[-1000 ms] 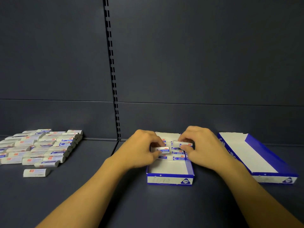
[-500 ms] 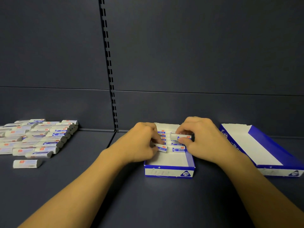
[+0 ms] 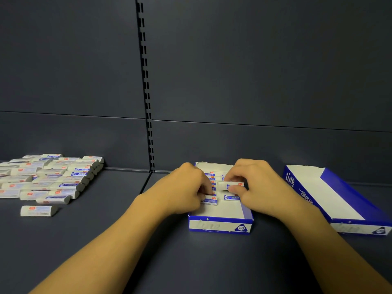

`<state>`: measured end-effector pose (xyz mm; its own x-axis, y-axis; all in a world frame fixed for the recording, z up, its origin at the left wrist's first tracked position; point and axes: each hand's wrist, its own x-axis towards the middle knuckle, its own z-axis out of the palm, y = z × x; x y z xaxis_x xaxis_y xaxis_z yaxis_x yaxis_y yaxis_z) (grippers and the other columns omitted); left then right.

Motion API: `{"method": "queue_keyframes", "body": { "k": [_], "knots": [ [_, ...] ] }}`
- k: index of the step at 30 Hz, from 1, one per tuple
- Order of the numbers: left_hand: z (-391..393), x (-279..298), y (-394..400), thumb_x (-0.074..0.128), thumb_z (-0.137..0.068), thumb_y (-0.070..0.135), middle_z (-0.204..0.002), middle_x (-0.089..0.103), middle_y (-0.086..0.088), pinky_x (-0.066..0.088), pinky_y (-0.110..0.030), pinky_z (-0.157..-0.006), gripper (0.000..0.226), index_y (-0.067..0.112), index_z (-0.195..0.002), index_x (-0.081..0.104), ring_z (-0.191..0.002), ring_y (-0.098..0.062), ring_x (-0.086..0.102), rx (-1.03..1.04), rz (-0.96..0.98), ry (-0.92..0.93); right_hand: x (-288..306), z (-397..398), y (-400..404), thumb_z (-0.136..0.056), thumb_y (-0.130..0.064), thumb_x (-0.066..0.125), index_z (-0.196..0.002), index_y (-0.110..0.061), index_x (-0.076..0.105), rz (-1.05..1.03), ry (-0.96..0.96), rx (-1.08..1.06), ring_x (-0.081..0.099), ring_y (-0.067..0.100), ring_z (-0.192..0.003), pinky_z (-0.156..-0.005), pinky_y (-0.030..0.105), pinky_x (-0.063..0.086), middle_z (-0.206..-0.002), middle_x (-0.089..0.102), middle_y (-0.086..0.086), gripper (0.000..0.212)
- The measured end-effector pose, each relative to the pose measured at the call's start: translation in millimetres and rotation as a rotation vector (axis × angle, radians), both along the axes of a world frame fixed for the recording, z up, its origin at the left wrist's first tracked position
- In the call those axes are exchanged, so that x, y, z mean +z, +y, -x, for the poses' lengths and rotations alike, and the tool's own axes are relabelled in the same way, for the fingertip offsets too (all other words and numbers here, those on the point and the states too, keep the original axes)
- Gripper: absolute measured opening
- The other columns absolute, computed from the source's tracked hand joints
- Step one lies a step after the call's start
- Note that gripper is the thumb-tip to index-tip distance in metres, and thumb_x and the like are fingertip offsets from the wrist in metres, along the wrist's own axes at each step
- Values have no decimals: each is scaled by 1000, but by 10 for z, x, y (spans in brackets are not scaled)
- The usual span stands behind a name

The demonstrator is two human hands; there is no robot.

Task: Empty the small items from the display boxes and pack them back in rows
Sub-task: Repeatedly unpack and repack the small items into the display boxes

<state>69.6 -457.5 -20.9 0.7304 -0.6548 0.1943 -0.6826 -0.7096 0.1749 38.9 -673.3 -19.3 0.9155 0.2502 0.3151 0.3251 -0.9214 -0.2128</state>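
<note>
Shelf: a dark grey metal shelf (image 3: 212,262) carries everything.
Spare box: an empty blue-and-white cardboard display box (image 3: 339,198) lies tilted to the right.
Loose stock: white paper-sleeved erasers (image 3: 48,179) wait in rows at the far left.
Working box: the blue-and-white cardboard tray (image 3: 220,227) is part filled at its back.
Right hand (image 3: 261,187): grip pinched on one eraser (image 3: 230,185) above the rows; best lowered flat, flush against its neighbour.
Left hand (image 3: 186,189): fingers curled onto a front eraser (image 3: 210,200), steadying the row.

Shelf (image 3: 169,262), as I see it: centre box (image 3: 220,227) part-filled with erasers; left hand (image 3: 186,190) pinching one eraser (image 3: 210,200) in its left row; right hand (image 3: 257,186) pinching another (image 3: 224,185); second box (image 3: 331,200) right; loose erasers (image 3: 48,179) left.
</note>
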Motion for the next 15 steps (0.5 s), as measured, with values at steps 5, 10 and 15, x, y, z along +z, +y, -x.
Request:
{"method": "queue_keyframes", "body": {
  "k": [5, 10, 15],
  "knots": [
    [-15, -13, -23, 65, -91, 17, -107, 70, 3, 58, -33, -85, 17, 20, -106, 72, -96, -11, 63, 2, -13, 6, 11, 19, 56, -89, -30, 73, -115, -30, 64, 16, 44, 0, 58, 8, -106, -74, 17, 53, -115, 60, -14, 27],
    [-26, -36, -30, 66, -91, 20, -109, 67, 2, 58, -34, -87, 15, 20, -106, 70, -98, -12, 62, 8, -19, 9, 6, 37, 102, -86, -25, 73, -100, -28, 64, 100, 111, -5, 56, 6, -94, -71, 19, 53, -107, 60, -14, 17],
    [-40, -43, -30, 67, -91, 21, -109, 68, 3, 59, -33, -87, 16, 20, -106, 70, -96, -11, 63, 11, -25, 16, -24, 10, 162, -86, -25, 72, -99, -31, 62, 188, 167, -10, 57, 8, -87, -67, 17, 51, -104, 60, -14, 18]
  ]
}}
